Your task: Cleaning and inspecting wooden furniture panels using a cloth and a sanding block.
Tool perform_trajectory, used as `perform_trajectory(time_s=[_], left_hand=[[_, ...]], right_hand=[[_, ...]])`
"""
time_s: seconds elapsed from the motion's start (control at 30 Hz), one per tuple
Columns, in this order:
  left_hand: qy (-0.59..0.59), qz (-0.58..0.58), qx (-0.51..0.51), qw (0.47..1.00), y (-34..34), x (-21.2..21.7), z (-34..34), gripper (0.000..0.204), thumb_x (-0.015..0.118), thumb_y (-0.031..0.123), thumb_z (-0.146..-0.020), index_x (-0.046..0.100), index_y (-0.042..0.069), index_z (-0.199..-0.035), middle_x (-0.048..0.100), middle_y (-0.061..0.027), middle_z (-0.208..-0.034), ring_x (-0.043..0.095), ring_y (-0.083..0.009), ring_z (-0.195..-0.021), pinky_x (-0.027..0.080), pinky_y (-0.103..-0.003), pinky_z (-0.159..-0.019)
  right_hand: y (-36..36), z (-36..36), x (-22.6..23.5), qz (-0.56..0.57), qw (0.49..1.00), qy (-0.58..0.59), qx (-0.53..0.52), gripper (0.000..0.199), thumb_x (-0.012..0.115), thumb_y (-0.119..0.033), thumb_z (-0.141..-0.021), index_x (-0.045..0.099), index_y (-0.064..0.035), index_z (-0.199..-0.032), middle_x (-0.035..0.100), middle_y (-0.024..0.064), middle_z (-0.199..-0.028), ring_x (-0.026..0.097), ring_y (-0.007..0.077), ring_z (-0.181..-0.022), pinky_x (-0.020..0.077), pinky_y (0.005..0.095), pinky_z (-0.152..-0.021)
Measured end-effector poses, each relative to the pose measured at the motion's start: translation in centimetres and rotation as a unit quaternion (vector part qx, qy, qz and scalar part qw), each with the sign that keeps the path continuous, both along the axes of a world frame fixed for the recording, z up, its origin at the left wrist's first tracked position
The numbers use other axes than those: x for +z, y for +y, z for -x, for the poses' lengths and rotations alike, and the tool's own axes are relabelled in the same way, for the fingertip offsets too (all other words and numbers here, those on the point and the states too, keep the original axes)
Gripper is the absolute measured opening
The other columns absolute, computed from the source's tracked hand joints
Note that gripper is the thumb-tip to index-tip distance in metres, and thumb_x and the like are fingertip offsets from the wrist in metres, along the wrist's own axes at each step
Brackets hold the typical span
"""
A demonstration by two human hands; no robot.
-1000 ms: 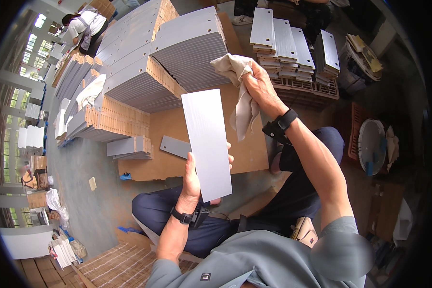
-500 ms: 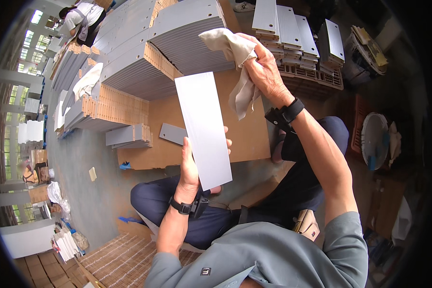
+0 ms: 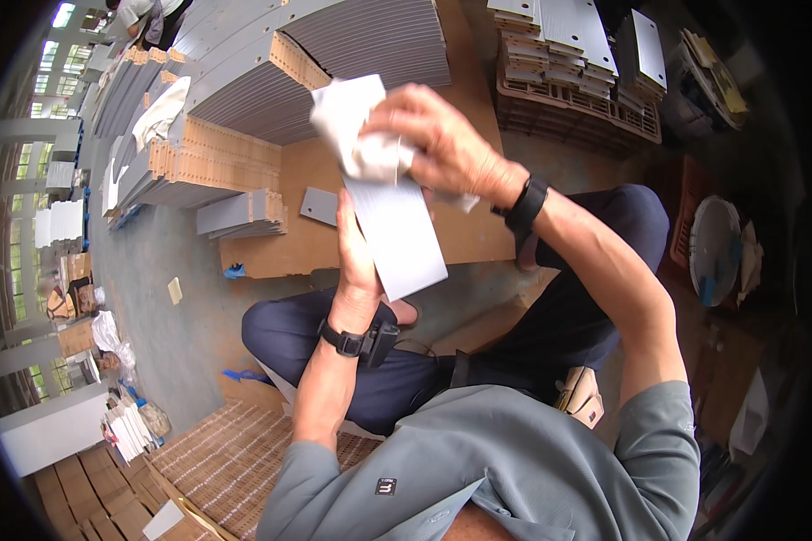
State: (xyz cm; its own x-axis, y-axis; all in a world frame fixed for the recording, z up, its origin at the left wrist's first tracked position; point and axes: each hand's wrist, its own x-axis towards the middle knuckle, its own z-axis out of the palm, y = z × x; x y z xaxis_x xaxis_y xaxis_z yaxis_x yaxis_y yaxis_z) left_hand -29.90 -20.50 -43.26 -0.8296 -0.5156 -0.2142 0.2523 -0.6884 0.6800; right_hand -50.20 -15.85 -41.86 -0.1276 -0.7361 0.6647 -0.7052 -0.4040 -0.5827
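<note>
My left hand (image 3: 359, 252) grips a flat grey rectangular panel (image 3: 404, 243) by its long sides, tilted up in front of me. Across the panel's far part lies a cream cloth (image 3: 356, 126), bunched under my right hand (image 3: 438, 140). The fingers of that hand are closed on the cloth and somewhat smeared by motion. Cloth and hand hide the panel's far end. Beyond the panel, a smaller grey board (image 3: 319, 205) with a hole rests on a brown cardboard sheet (image 3: 478, 216).
Tall stacks of grey boards (image 3: 379, 54) stand ahead, with shorter stacks (image 3: 230, 153) at left, one topped by a white cloth (image 3: 161, 113). At right, holed boards (image 3: 573, 41) sit on a plastic crate (image 3: 577, 113). A white bucket (image 3: 715, 257) stands far right. Another person (image 3: 144, 18) bends at far left.
My right hand has brought the cloth down and left onto the panel's far part. The panel now sits slightly higher in view. The view has shifted a little.
</note>
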Motion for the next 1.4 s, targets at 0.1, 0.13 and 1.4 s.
perform_trajectory(time_s=[0.1,0.13,1.4], left_hand=[[-0.001,-0.006,0.034,0.999,-3.0,-0.2,0.3,0.077,0.032,0.065,-0.105,0.044,0.005,-0.151,0.060,-0.0182,-0.138,0.064,-0.0308,-0.119,0.058,-0.045,-0.096],[0.049,0.013,0.045,0.998,-3.7,-0.7,-0.3,0.077,0.031,0.065,-0.106,0.044,0.004,-0.150,0.060,-0.0179,-0.138,0.064,-0.0302,-0.118,0.057,-0.045,-0.097],[-0.082,-0.104,-0.134,0.982,2.0,3.5,0.5,0.081,0.045,0.071,-0.098,0.054,0.000,-0.136,0.067,-0.0183,-0.102,0.070,-0.0307,-0.088,0.061,-0.041,-0.077]], right_hand=[[2.2,-3.1,-2.7,-0.027,0.984,0.046,0.171,0.049,0.076,-0.006,-0.070,0.069,-0.0139,-0.118,0.062,0.0125,-0.129,0.057,0.0349,-0.125,0.0457,0.0460,-0.110],[3.6,-4.2,-2.6,-0.071,0.967,0.021,0.243,0.050,0.076,-0.004,-0.069,0.070,-0.0142,-0.118,0.062,0.0119,-0.130,0.057,0.0342,-0.127,0.0450,0.0463,-0.111],[1.2,3.7,2.7,-0.046,0.980,-0.180,-0.074,0.044,0.064,0.002,-0.088,0.056,-0.0063,-0.130,0.071,0.0192,-0.115,0.071,0.0354,-0.107,0.0551,0.0409,-0.093]])
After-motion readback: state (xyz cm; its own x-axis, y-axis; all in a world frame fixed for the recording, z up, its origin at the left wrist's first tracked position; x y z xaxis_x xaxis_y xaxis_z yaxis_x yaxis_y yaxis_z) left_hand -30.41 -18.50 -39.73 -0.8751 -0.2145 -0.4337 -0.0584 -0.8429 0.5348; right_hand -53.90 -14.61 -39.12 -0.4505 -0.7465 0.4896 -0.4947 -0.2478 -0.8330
